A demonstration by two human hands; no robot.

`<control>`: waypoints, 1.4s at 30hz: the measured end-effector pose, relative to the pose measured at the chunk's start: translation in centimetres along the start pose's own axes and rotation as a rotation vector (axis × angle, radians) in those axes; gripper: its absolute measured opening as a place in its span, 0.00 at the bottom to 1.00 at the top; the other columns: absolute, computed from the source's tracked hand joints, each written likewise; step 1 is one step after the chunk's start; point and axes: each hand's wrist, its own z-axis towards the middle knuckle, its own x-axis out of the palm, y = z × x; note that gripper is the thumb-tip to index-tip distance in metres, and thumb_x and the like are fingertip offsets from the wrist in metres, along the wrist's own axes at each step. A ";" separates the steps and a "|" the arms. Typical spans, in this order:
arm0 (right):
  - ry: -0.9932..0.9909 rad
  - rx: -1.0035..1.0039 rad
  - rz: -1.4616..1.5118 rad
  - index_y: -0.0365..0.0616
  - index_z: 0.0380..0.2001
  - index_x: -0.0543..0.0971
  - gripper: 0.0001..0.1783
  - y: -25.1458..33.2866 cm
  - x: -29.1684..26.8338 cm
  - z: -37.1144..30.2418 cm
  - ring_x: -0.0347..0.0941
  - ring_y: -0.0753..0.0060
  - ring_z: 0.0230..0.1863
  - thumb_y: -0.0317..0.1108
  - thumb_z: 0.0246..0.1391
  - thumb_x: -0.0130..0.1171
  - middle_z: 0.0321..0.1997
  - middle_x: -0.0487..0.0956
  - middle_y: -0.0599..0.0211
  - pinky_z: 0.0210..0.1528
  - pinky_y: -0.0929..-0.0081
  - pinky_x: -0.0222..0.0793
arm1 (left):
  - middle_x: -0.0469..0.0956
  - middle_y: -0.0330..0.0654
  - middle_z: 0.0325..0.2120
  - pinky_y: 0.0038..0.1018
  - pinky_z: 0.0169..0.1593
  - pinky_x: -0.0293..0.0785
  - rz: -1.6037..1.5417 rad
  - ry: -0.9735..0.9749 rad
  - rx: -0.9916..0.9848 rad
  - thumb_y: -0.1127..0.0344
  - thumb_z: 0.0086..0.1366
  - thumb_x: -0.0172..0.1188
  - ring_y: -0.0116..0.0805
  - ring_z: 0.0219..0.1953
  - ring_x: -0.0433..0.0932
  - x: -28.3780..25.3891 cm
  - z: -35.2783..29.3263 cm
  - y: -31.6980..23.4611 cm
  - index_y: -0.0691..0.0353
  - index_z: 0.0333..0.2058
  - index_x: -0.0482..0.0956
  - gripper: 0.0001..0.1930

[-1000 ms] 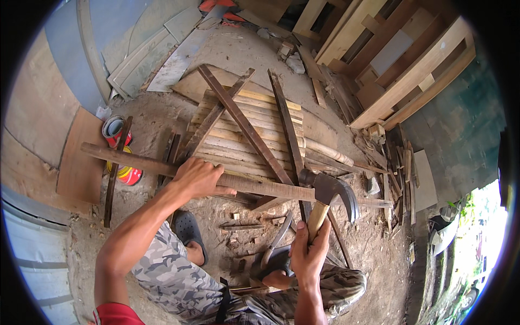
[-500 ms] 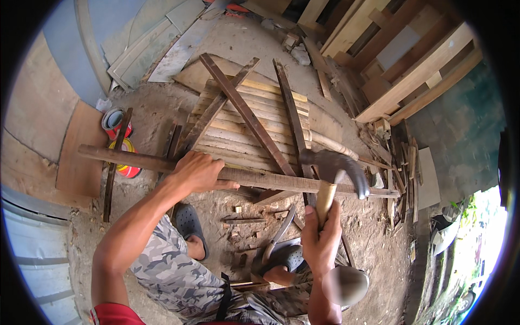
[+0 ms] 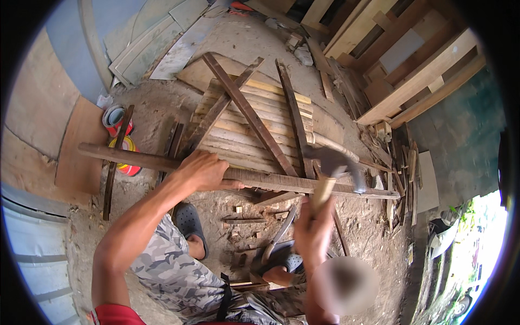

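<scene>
A long brown wooden beam (image 3: 271, 179) crosses in front of me from left to right, over other timbers. My left hand (image 3: 205, 171) is closed over the beam left of its middle, fingers wrapped on it. My right hand (image 3: 315, 230) grips the pale wooden handle of a claw hammer (image 3: 324, 189). The dark hammer head is smeared by motion and overlaps the beam's right part in view; whether it touches the wood, I cannot tell. Under the beam, a dark upright-looking board (image 3: 292, 111) and two crossed boards (image 3: 246, 116) lean over a stack of pale slats (image 3: 260, 111).
A long-bladed knife (image 3: 280, 233) lies by my right foot among wood scraps. Paint cans (image 3: 125, 157) stand at the left beside a thin dark strip (image 3: 111, 184). Scrap wood (image 3: 409, 179) is heaped at the right, near a wooden frame (image 3: 422, 76). A pale round stick (image 3: 336, 148) lies behind the beam.
My right hand has shifted slightly left and up with the hammer, and is more blurred. The left hand keeps its hold on the beam, which has barely moved.
</scene>
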 end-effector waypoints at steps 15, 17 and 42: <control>0.291 0.152 -0.173 0.39 0.40 0.66 0.14 -1.5 0.6 0.5 0.77 0.50 0.20 0.37 0.63 0.55 0.22 0.78 0.46 0.22 0.57 0.66 | 0.78 0.61 0.20 0.45 0.41 0.77 0.037 -0.009 -0.023 0.26 0.54 0.55 0.57 0.29 0.82 0.8 -0.2 0.2 0.75 0.29 0.81 0.44; 0.195 0.114 -0.021 0.39 0.39 0.67 0.12 -1.0 -0.3 0.8 0.75 0.59 0.19 0.36 0.63 0.55 0.21 0.76 0.51 0.22 0.61 0.65 | 0.78 0.61 0.20 0.45 0.41 0.77 0.030 -0.008 -0.017 0.27 0.54 0.56 0.56 0.30 0.82 0.3 0.0 0.5 0.75 0.29 0.81 0.43; 0.169 0.132 -0.039 0.39 0.40 0.64 0.13 4.2 -1.5 0.5 0.77 0.41 0.22 0.35 0.63 0.55 0.20 0.76 0.44 0.19 0.57 0.65 | 0.78 0.60 0.20 0.44 0.38 0.77 -0.017 -0.061 0.006 0.27 0.52 0.59 0.57 0.28 0.81 0.3 -0.6 0.4 0.74 0.28 0.81 0.42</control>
